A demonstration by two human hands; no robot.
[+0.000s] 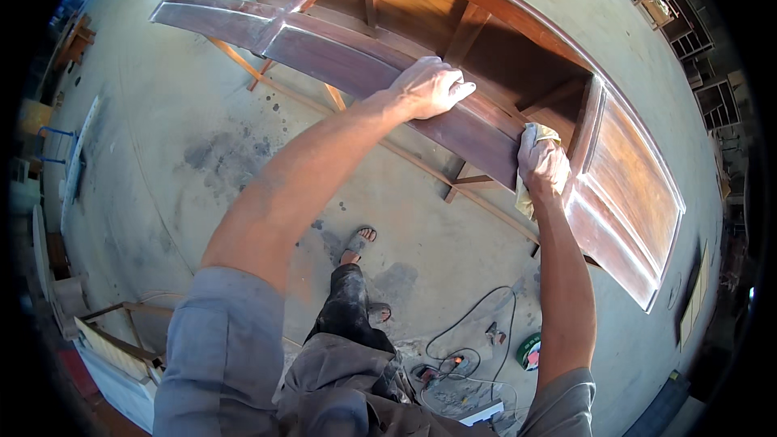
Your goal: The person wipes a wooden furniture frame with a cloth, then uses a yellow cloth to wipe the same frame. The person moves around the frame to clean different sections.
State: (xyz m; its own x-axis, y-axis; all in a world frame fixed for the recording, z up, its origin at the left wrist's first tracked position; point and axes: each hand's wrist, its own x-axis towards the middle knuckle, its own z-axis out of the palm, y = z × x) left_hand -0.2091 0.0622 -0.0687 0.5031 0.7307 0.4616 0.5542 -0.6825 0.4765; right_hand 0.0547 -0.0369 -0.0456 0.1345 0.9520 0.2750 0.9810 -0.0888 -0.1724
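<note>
The left hand is pressing flat, fingers spread, on the top rail of the dark reddish-brown varnished wooden furniture frame running across the upper frame. Right of centre, the right hand is clutching a crumpled pale yellow cloth against that rail.

Head camera looks steeply down, close over the wooden frame

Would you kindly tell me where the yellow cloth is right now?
The yellow cloth is in the right hand, pressed against the dark wooden door frame, right of the left hand.
</note>
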